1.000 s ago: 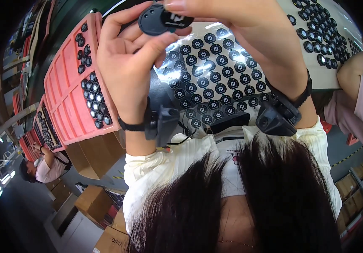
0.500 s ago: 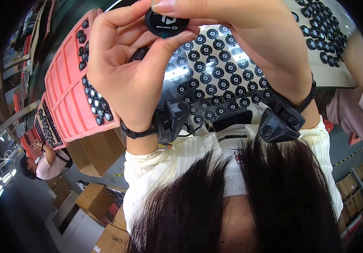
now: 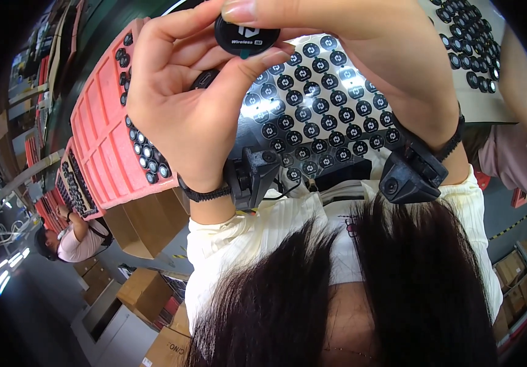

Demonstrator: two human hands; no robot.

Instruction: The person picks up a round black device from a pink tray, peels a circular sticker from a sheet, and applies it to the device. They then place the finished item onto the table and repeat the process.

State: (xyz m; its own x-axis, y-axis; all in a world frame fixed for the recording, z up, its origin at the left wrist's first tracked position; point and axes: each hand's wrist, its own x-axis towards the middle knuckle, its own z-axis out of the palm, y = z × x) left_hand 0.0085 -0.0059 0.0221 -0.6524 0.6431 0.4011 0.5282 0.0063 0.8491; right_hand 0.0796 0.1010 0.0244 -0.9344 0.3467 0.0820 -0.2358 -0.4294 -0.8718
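Note:
At the top of the view, both hands hold a round black disc (image 3: 248, 40) with a white printed mark. A small green tab shows at its lower edge. My left hand (image 3: 181, 116) has its thumb under the disc and its fingers at the left side. A second small black piece (image 3: 205, 78) lies in the left palm, mostly hidden. My right hand (image 3: 318, 21) presses its thumb on the disc's upper face. Below the hands lies a sheet of round black stickers (image 3: 321, 107) in rows, bearing a similar white mark.
To the left, a pink foam tray (image 3: 101, 131) carries several round black pieces (image 3: 147, 156). More such pieces (image 3: 468, 40) lie at the upper right, near another person's arm (image 3: 517, 67). A cardboard box (image 3: 147, 223) stands below the tray. Another person (image 3: 71, 235) is farther left.
The whole picture has shifted slightly right and down. Both hands keep nearly the same grip on the disc, with the right thumb still on its face.

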